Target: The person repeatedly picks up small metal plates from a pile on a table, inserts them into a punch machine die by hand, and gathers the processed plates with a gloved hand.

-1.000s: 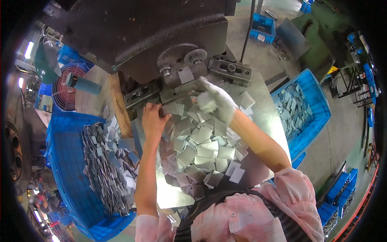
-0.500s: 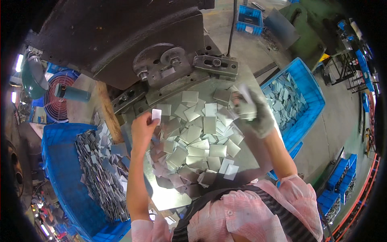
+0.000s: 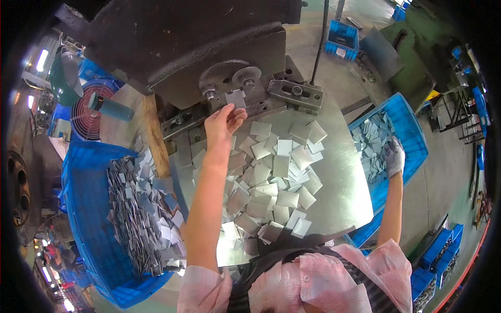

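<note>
My bare left hand (image 3: 224,124) pinches a small grey metal plate (image 3: 236,98) by its near edge, at the steel tooling (image 3: 255,94) of a dark press. In the right blue bin, my gloved right hand (image 3: 394,157) rests over a heap of small metal pieces (image 3: 373,133). Its fingers look stretched out, and nothing shows in them. Between my arms, many loose rectangular metal plates (image 3: 282,167) lie overlapping on the metal table (image 3: 342,182).
The dark press body (image 3: 182,47) overhangs the far side of the table. At left stands a blue bin (image 3: 86,208) full of metal plates, next to a wooden post (image 3: 155,135). A fan (image 3: 93,112) and a green cylinder (image 3: 112,106) are beyond it. The right bin's rim (image 3: 417,125) borders the table.
My left hand has moved away from me and right, bringing a plate to the tooling. My right hand has moved from above the table into the right bin, and the light pieces near it no longer show.
</note>
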Demonstrator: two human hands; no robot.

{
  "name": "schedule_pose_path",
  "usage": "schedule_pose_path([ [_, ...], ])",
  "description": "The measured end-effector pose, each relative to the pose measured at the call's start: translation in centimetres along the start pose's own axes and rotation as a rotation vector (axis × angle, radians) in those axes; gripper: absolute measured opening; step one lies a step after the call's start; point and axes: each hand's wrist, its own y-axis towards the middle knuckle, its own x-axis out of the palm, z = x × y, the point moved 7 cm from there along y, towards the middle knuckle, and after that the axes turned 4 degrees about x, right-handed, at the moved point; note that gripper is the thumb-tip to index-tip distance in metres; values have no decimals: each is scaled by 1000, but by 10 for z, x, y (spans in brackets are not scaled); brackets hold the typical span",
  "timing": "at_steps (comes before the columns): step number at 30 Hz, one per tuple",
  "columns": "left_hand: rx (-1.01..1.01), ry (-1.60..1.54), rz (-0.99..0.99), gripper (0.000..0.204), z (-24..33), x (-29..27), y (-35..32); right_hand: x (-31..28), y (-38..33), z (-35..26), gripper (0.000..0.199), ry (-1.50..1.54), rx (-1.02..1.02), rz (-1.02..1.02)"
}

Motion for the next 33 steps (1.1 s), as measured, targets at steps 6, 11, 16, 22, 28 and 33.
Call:
schedule_pose_path([
  [6, -5, -89, 87, 15, -7, 2, 8, 101, -89, -49, 27, 207, -166, -465],
  [11, -33, -95, 76, 18, 0, -4, 2, 187, -165, -64, 29, 230, -190, -721],
  [16, 241, 572, -7, 34, 43, -38, -65, 195, -195, -63, 27, 182, -237, -646],
  [22, 714, 1423, 77, 59, 8, -129, -147, 179, -194, -6, 22, -125, -391, -435],
  [28, 738, 1438, 37, 71, -16, -101, -141, 233, -256, 4, 47, -1066, -1054, -298],
  [33, 778, 1325, -128, 65, -12, -69, -130, 269, -271, 15, 47, -1142, -1178, -405],
])
